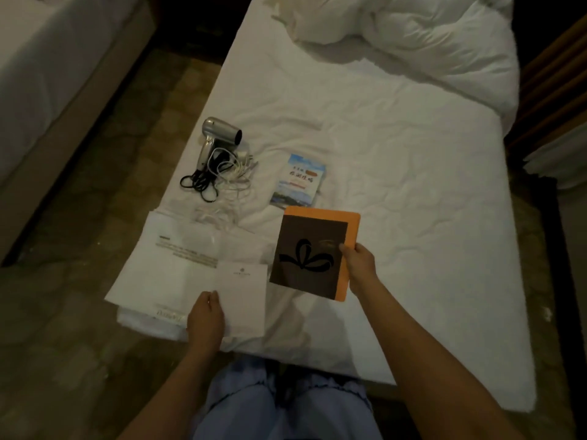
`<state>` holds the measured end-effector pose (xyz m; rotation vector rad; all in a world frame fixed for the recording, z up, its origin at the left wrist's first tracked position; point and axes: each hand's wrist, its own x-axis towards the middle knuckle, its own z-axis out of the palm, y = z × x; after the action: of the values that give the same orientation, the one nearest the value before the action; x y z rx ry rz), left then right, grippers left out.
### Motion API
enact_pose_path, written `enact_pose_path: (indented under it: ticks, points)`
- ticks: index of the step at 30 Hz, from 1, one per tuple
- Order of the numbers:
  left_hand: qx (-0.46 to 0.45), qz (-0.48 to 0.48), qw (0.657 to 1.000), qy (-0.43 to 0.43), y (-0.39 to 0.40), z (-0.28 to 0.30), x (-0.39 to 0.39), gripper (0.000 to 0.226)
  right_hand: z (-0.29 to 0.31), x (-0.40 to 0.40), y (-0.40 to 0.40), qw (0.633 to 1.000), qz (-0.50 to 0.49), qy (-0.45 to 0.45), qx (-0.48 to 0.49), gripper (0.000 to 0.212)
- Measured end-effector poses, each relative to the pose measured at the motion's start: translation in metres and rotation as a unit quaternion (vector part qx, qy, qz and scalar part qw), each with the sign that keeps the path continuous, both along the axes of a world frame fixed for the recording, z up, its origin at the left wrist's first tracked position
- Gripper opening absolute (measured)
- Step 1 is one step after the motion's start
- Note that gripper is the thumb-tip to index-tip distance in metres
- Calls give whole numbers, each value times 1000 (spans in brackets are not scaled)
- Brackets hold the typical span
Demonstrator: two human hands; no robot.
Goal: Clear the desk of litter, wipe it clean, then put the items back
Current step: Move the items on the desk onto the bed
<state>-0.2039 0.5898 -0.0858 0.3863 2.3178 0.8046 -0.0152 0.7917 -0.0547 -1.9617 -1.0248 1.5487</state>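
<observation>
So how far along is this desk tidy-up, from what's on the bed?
Done, apparently: some things sit parked on the bed: a hair dryer with tangled cords, a booklet, large white sheets. In hand: the right hand grips an orange and brown folder; the left hand holds a white card. Left: the desk is out of view, so wiping can't be judged; nothing looks returned.

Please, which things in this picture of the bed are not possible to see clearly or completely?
- Head view: print on the large white sheet is too small and blurred to read.
- Small white card under the left hand: its logo is too small; the hand covers its near corner.
- Orange folder, pinched by the right hand: mostly covered by the dark brown bow-printed card.
- Silver hair dryer: its tangled cords overlap, ends unclear.
</observation>
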Motion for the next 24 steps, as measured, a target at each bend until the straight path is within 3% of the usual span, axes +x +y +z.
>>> enact_pose_path:
  ticks: [4, 8, 13, 19, 24]
  points:
    - [-21, 9, 999, -26, -10, -8, -3, 31, -17, -24, 18, 997, 37, -66, 10, 13]
    - [-50, -44, 997, -43, -11, -12, 4, 33, -31, -23, 18, 980, 79, -180, -14, 40]
    - [-70, -87, 991, -67, -6, -23, 28, 37, -41, 11, -12, 960, 177, -213, -39, 39]
    - [-98, -151, 980, -82, 15, -30, 46, 26, -47, 58, -48, 958, 153, -222, -98, 33]
    - [-180, -152, 970, -57, 25, -32, 43, 53, -45, 81, -69, 959, 135, -221, -114, 33]
